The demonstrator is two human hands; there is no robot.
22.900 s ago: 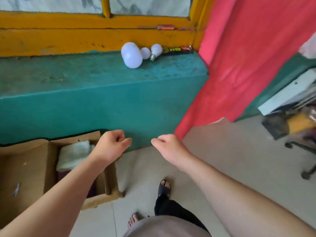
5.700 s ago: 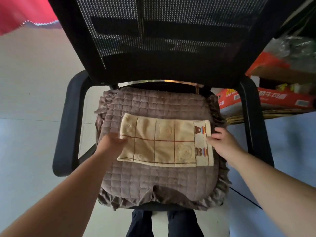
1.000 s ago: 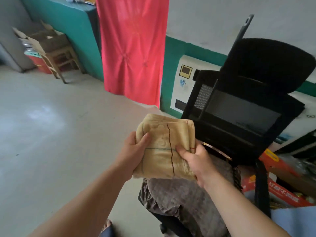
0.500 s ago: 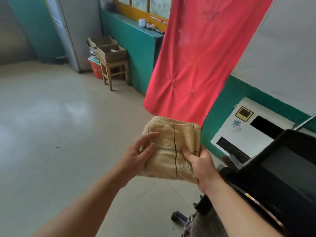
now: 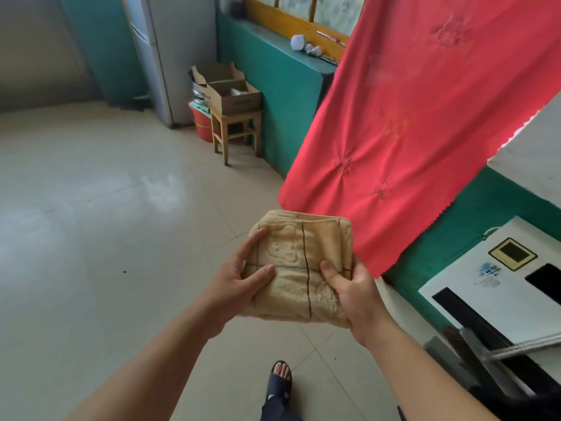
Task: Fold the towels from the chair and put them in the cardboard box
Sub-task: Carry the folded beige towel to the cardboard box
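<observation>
Folded beige towel (image 5: 299, 265) pinched in both grips: left hand (image 5: 239, 284) at its 9 o'clock, right hand (image 5: 352, 290) at 3. Cardboard box (image 5: 235, 97) on the wooden stool (image 5: 236, 129) lies well apart at 11 o'clock, left side nearer.

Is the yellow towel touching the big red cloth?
Cannot tell. In the head view the folded towel, held by both hands, overlaps the red cloth's lower edge, so no gap or contact shows.

Both forearms are bare to the frame edge, no sleeves, watch or rings showing on the left hand (image 5: 233, 287) or the right hand (image 5: 353, 288). At six o'clock one foot wears a dark open-toed slide sandal (image 5: 280, 381), toes exposed, with a dark trouser leg (image 5: 277, 410) just behind it.
</observation>
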